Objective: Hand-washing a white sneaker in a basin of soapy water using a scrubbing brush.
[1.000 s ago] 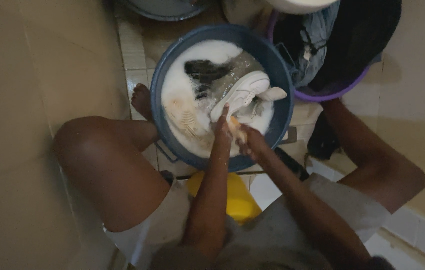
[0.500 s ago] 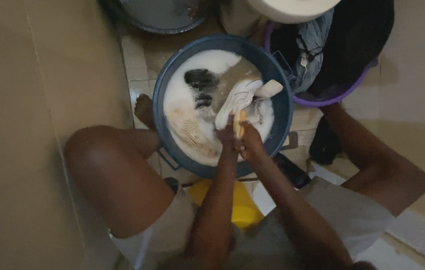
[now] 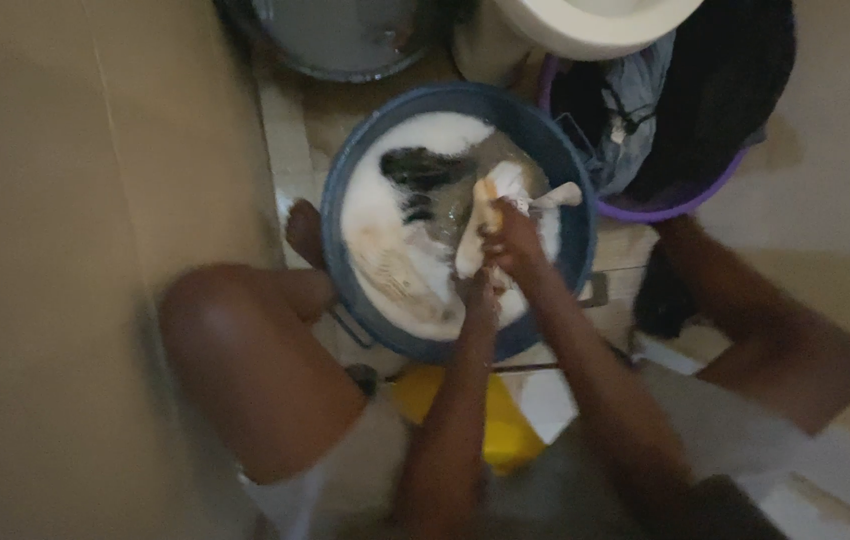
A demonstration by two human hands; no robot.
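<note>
Both hands have shifted up toward the middle of the blue basin (image 3: 565, 300) since half a second ago, and the white shoe now sits higher, nearer the far rim. View also panned a bit: basin sits more central.

Right hand (image 3: 517, 240) is clenched around the white shoe (image 3: 493, 215), gripping it from above near the basin's centre-right. Left hand (image 3: 478, 292) is closed on the shoe's lower end, just beside the near rim; exact finger positions are blurred. Shoe is tilted, partly in the soapy water (image 3: 385, 225).

Dark item (image 3: 423, 168) lies in the foam toward the far-left of the basin; can't tell what it is.

Purple tub (image 3: 645, 208) with dark clothes touches the basin's right rim. Grey metal basin (image 3: 345, 40) beyond the far edge. Yellow stool (image 3: 500, 425) under the person, just outside the near rim. Bare foot (image 3: 305, 232) rests against the left rim.
</note>
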